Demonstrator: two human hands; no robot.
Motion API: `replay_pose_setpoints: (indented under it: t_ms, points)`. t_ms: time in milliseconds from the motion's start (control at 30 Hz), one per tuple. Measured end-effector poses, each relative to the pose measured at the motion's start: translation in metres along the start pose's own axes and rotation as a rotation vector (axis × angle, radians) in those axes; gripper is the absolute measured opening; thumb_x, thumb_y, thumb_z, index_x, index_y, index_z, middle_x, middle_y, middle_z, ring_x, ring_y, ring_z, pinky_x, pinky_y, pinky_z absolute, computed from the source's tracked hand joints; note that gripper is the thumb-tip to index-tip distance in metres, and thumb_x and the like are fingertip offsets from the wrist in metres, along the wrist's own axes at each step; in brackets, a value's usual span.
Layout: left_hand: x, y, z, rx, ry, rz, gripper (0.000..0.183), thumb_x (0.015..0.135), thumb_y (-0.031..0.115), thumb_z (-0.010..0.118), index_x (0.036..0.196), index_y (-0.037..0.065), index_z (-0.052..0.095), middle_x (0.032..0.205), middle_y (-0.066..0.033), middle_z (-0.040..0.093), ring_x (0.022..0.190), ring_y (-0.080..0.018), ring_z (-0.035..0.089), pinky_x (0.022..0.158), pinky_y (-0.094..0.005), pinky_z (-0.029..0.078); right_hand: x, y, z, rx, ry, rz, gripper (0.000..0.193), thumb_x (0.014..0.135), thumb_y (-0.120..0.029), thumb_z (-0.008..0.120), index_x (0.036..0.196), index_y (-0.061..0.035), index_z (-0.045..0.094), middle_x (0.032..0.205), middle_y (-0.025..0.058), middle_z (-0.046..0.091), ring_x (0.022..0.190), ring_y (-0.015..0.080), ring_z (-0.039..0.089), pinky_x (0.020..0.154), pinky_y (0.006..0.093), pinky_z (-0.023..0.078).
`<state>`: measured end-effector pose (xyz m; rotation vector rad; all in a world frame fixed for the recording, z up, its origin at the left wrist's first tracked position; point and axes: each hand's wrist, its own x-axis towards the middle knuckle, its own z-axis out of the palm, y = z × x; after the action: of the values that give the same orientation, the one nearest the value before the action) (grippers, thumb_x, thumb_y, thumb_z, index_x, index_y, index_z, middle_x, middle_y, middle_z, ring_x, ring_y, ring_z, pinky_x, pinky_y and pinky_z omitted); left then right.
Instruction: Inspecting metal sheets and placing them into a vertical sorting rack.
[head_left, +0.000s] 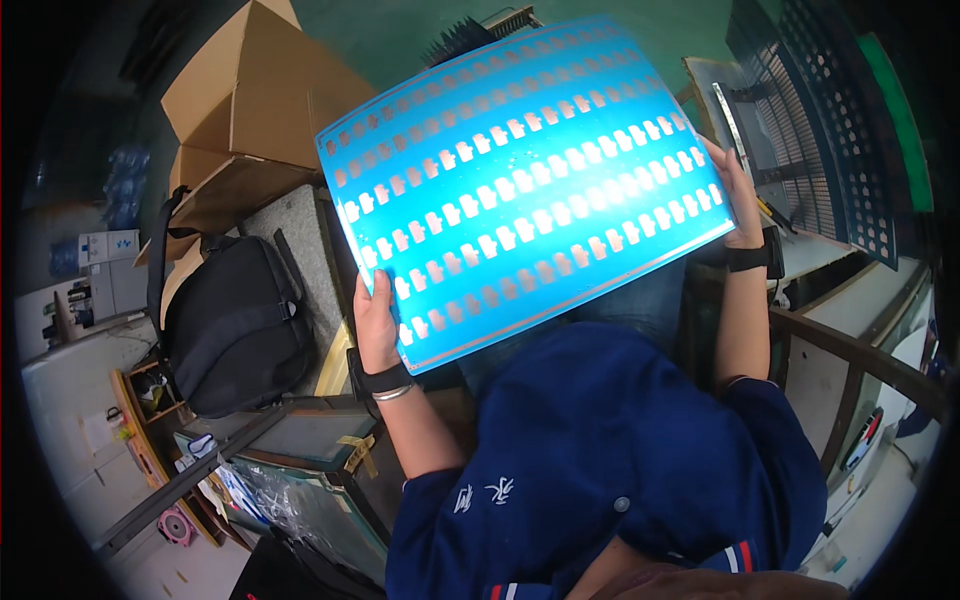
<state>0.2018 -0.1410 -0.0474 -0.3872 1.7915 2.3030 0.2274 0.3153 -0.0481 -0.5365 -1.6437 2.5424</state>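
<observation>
A large glossy blue sheet with rows of small light shapes is held up in front of me, tilted, its right side higher than its left. My left hand grips its lower left edge, thumb on the face. At the right edge my right hand is closed round the border. A bright glare washes out part of the sheet's right half. The fingers behind the sheet are hidden. Dark bands circle both wrists, and a silvery bracelet sits on the left one.
An open cardboard box stands at the far left, with a black backpack nearer me. Upright perforated panels stand in a rack at the right. Glass-like panels lean at the lower left beside a metal rail.
</observation>
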Motion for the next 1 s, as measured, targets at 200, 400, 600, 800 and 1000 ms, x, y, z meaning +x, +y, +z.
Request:
replay_pose_setpoints:
  t_ms: [200, 400, 600, 800, 1000]
  points:
    - [0.004, -0.005, -0.005, -0.002, 0.021, 0.022, 0.032, 0.095, 0.022, 0.049, 0.118, 0.000, 0.048, 0.091, 0.0024, 0.052, 0.077, -0.0049, 0.043, 0.070, -0.0202, 0.036, 0.000, 0.000, -0.001, 0.081, -0.042, -0.013, 0.057, 0.097, -0.040, 0.033, 0.127, 0.0064, 0.043, 0.123, 0.0170, 0.052, 0.110, 0.0198, 0.053, 0.093, 0.0293, 0.042]
    - [0.012, -0.020, -0.040, 0.069, -0.072, 0.036, 0.045, 0.094, 0.026, 0.048, 0.129, -0.001, 0.038, 0.117, -0.0083, 0.054, 0.099, -0.0143, 0.053, 0.085, -0.0299, 0.043, -0.002, -0.007, 0.007, 0.080, -0.042, -0.014, 0.055, 0.097, -0.038, 0.031, 0.126, 0.0064, 0.043, 0.122, 0.0171, 0.053, 0.109, 0.0189, 0.053, 0.092, 0.0294, 0.042]
    - [0.005, -0.009, -0.029, 0.040, -0.050, 0.030, 0.043, 0.094, 0.025, 0.049, 0.127, 0.000, 0.040, 0.113, -0.0065, 0.054, 0.097, -0.0128, 0.052, 0.083, -0.0287, 0.043, 0.000, -0.007, 0.008, 0.074, -0.037, -0.016, 0.051, 0.097, -0.035, 0.035, 0.126, 0.0067, 0.043, 0.119, 0.0179, 0.055, 0.106, 0.0185, 0.055, 0.090, 0.0294, 0.044]
    - [-0.007, 0.007, -0.034, 0.132, -0.052, 0.086, 0.046, 0.091, 0.024, 0.056, 0.127, 0.001, 0.041, 0.118, -0.0079, 0.052, 0.102, -0.0149, 0.050, 0.088, -0.0311, 0.041, 0.006, -0.025, 0.005, -0.182, -0.077, -0.043, 0.038, 0.094, -0.023, 0.048, 0.122, 0.0021, 0.047, 0.105, 0.0067, 0.060, 0.093, 0.0101, 0.056, 0.085, 0.0227, 0.043]
    - [-0.009, 0.020, -0.016, 0.449, 0.015, 0.473, 0.017, 0.088, 0.015, 0.059, 0.098, 0.001, 0.054, 0.089, -0.0013, 0.057, 0.076, -0.0086, 0.051, 0.070, -0.0215, 0.040, 0.034, -0.033, -0.006, -0.063, -0.175, -0.256, 0.031, 0.087, -0.005, 0.055, 0.118, -0.0053, 0.051, 0.101, 0.0016, 0.057, 0.095, 0.0095, 0.053, 0.083, 0.0235, 0.042]
